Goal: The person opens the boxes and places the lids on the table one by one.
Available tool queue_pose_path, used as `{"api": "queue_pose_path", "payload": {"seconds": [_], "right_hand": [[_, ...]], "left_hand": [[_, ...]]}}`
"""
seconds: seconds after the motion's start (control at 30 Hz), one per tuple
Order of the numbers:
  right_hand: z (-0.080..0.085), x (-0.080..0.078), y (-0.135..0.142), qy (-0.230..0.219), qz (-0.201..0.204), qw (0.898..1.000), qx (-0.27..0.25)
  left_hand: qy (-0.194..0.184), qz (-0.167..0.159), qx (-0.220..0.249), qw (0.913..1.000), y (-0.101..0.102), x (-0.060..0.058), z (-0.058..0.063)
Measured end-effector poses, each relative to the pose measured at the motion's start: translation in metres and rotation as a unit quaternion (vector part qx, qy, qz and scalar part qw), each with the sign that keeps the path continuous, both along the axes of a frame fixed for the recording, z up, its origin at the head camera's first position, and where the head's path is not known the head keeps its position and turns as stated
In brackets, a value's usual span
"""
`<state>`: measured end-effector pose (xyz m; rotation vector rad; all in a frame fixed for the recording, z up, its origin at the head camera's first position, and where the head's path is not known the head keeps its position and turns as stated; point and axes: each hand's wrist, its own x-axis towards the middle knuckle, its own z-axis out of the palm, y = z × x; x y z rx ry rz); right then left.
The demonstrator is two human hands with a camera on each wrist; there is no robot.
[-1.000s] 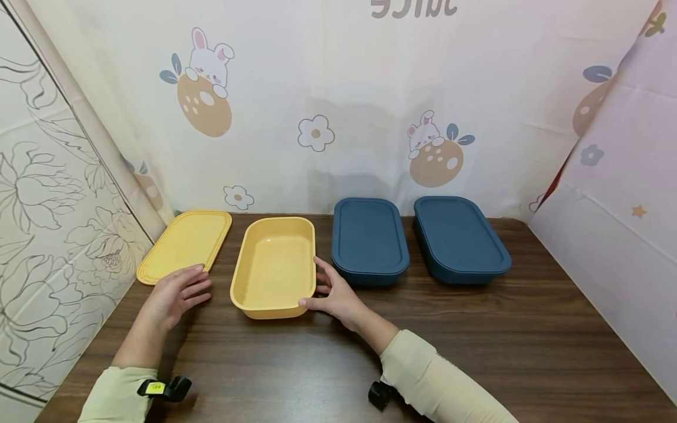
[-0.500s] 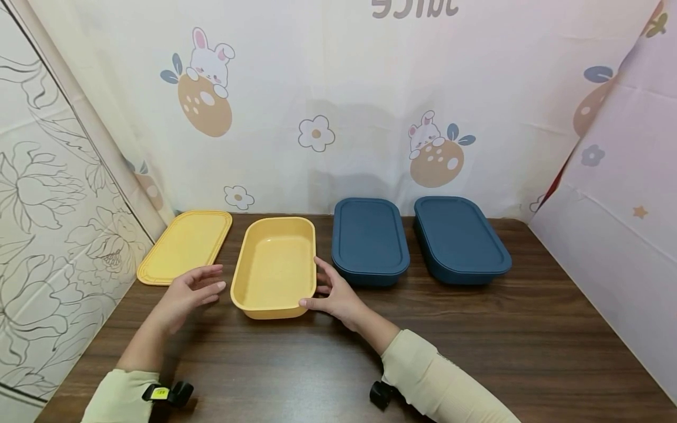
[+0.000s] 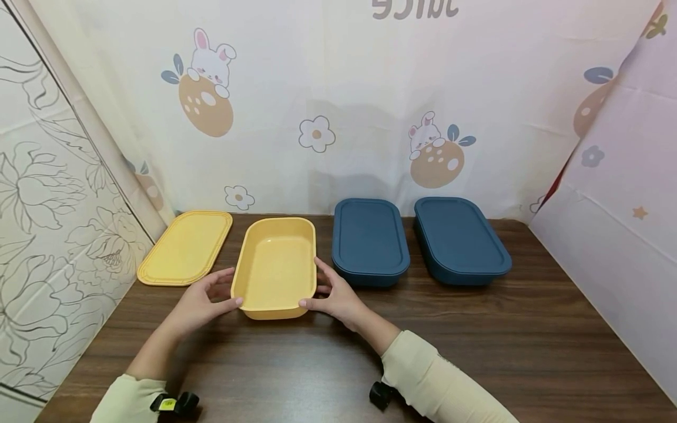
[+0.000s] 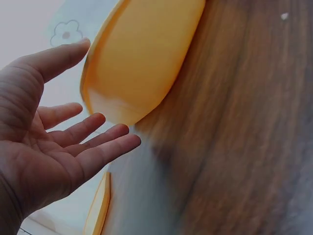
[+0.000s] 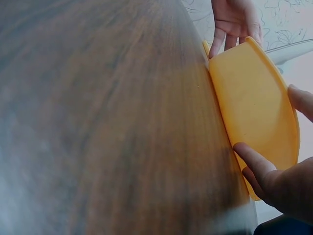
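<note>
A yellow food container (image 3: 275, 273) stands uncovered on the dark wooden table, its inside bare. My right hand (image 3: 341, 301) holds its near right corner, thumb at the rim and fingers along the side; the right wrist view shows this hand (image 5: 288, 183) against the wall. At the near left corner is my left hand (image 3: 198, 302), thumb tip right at the rim. In the left wrist view that hand (image 4: 54, 137) has its fingers spread and straight beside the container (image 4: 139, 58). The matching yellow lid (image 3: 185, 247) lies flat to the left.
Two blue containers, one nearer (image 3: 370, 241) and one farther right (image 3: 462, 241), stand with lids on. A curtain (image 3: 317, 76) with rabbit and flower prints hangs behind the table (image 3: 476, 341). A patterned panel (image 3: 58, 235) borders the left side.
My left hand has moved right, from beside the yellow lid to the container's near left corner. My right hand and the container have stayed in place.
</note>
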<state>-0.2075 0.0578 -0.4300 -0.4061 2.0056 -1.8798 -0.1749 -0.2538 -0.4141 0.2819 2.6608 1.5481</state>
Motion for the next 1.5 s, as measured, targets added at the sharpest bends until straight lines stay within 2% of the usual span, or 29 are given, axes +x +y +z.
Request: {"api": "queue_pose_path", "payload": {"seconds": [0.2, 0.43, 0.7, 1.0, 1.23, 1.5], "right_hand": [[0.001, 0.001, 0.001, 0.022, -0.002, 0.999, 0.026], [0.001, 0.001, 0.001, 0.032, 0.000, 0.999, 0.029], [0.001, 0.002, -0.001, 0.026, -0.001, 0.999, 0.032], [0.000, 0.002, -0.002, 0.019, 0.000, 1.000, 0.024], [0.002, 0.001, -0.007, 0.026, -0.007, 0.999, 0.031], [0.001, -0.005, -0.016, 0.028, -0.004, 0.999, 0.025]], "left_hand": [[-0.005, 0.008, -0.002, 1.0000, 0.007, 0.003, -0.001], [-0.005, 0.021, -0.001, 0.9998, 0.010, 0.005, -0.001], [-0.023, 0.034, 0.035, 0.9985, 0.012, 0.008, -0.006], [-0.037, 0.025, 0.074, 0.9962, 0.011, 0.009, -0.004], [-0.038, 0.029, 0.074, 0.9961, 0.007, 0.006, -0.005], [-0.025, 0.025, 0.050, 0.9981, -0.001, 0.003, -0.005]]}}
